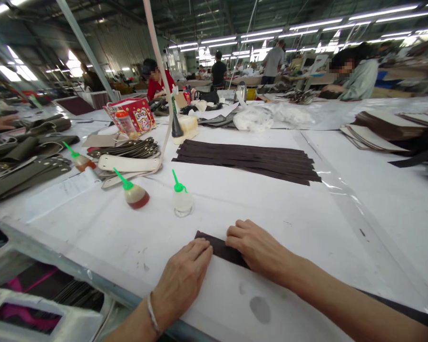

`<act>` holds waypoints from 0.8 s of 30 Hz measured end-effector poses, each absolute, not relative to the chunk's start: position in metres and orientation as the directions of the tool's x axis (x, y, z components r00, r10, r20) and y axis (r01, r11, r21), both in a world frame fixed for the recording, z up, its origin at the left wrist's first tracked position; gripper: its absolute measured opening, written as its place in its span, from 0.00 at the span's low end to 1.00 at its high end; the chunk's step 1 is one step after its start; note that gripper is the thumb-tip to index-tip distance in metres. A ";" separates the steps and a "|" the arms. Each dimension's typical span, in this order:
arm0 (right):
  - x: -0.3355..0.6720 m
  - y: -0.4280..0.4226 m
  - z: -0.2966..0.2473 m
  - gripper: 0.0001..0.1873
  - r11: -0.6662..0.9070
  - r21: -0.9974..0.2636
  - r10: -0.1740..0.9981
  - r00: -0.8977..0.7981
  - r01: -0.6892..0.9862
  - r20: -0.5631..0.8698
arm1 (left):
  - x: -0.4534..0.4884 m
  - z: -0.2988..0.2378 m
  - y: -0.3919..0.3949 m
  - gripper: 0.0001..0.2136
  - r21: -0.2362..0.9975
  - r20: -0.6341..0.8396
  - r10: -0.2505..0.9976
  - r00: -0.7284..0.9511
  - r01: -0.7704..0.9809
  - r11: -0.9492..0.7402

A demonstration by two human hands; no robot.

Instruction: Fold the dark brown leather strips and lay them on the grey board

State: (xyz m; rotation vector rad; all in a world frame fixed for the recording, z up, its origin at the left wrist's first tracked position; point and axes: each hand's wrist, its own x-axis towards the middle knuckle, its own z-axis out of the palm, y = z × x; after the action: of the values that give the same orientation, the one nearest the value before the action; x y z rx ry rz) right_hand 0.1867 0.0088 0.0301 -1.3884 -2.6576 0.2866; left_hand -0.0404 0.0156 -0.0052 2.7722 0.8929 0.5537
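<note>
A long dark brown leather strip (221, 249) lies along the near part of the white table (257, 204). My left hand (183, 275) rests on the table with its fingers pressed together, fingertips against the strip's left end. My right hand (258, 247) lies on top of the strip, fingers curled down and pressing it flat. Most of the strip is hidden under my right forearm. Just beyond my hands stand a clear squeeze bottle with a green nozzle (182, 198) and one holding red-brown liquid (136, 194).
A row of dark leather strips (248, 159) lies mid-table. Olive and cream straps (128, 163), a third bottle (81, 161) and a red box (133, 113) sit left. Stacked leather pieces (385, 126) lie right. Other people work at tables behind.
</note>
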 end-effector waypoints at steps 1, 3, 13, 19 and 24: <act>0.197 0.005 0.034 0.13 0.542 -0.196 0.834 -0.552 0.817 0.005 | -0.041 -0.006 0.016 0.15 0.267 0.301 0.589 0.750 0.527 -0.807; 0.207 0.001 0.043 0.14 0.496 -0.171 0.865 -0.502 0.851 0.008 | -0.041 -0.007 0.015 0.15 0.258 0.308 0.599 0.739 0.541 -0.801; 0.174 -0.009 0.023 0.15 0.568 -0.319 0.815 -0.571 0.759 0.093 | -0.041 -0.010 0.015 0.15 0.207 0.312 0.586 0.748 0.549 -0.810; 0.260 -0.064 0.037 0.25 0.420 -0.259 0.908 -0.401 0.870 0.124 | -0.043 -0.014 0.016 0.16 0.140 0.380 0.549 0.744 0.541 -0.829; 0.221 -0.044 0.045 0.33 0.438 -0.396 0.894 -0.345 0.807 0.285 | -0.026 0.005 0.006 0.13 0.129 0.493 0.561 0.665 0.582 -0.803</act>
State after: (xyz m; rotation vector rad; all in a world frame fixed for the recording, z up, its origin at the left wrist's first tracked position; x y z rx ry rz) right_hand 0.2207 -0.0438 0.0450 -1.4330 -2.2364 0.2539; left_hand -0.0261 0.0062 0.0047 2.9029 0.9959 0.8380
